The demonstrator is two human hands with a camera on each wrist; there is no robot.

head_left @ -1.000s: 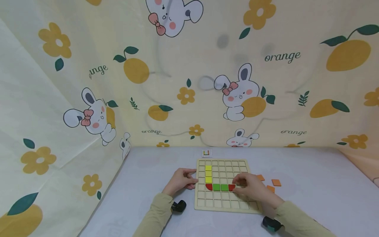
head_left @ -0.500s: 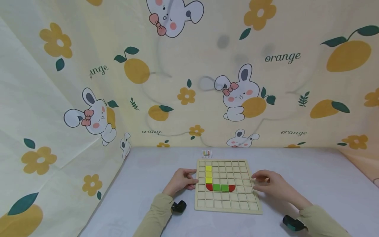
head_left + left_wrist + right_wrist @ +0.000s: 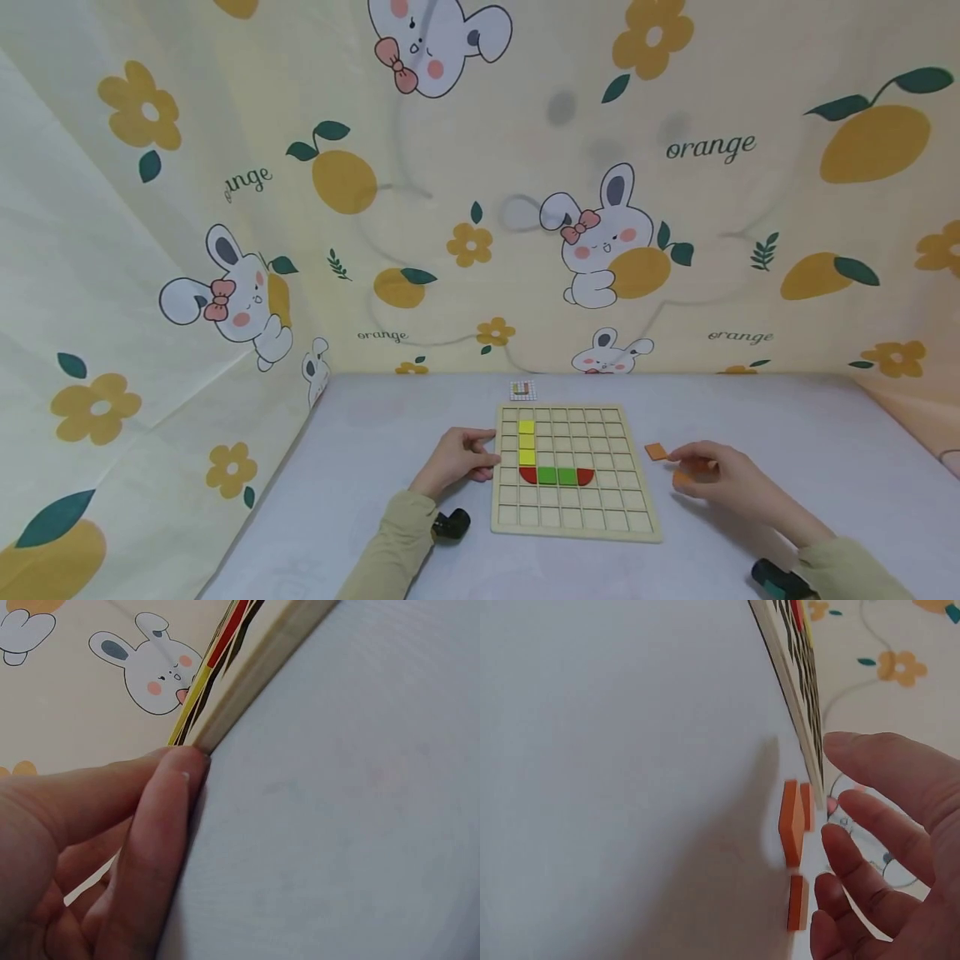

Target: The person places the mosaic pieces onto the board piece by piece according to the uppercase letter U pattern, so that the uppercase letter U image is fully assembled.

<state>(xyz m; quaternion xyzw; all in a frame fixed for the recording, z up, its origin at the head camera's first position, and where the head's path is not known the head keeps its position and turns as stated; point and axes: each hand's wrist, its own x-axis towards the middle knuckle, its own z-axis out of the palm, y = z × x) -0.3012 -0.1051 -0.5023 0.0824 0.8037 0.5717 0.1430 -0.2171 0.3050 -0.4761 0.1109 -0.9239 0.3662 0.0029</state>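
A wooden grid board [image 3: 615, 517] lies on the table. On it, a column of three yellow tiles [image 3: 527, 442] leads down to a row with a red rounded tile [image 3: 528, 475], two green tiles [image 3: 557, 476] and another red rounded tile [image 3: 585, 477]. My left hand [image 3: 454, 454] rests its fingertips against the board's left edge, thumb and index finger spread along it. Over the loose orange tiles right of the board is my right hand [image 3: 723, 479], fingers bent loosely and apart. One orange tile [image 3: 656, 452] shows ahead of the fingertips; three orange tiles [image 3: 791, 823] appear in the right wrist view.
Behind the board lies a small card [image 3: 522, 390] with a coloured pattern on a grid. A printed cloth with rabbits and oranges [image 3: 420, 208] hangs at the back and left of the white table [image 3: 360, 400].
My right hand has left the right-hand red tile on the board and moved right to the orange tiles. My left hand has stayed at the board's edge.
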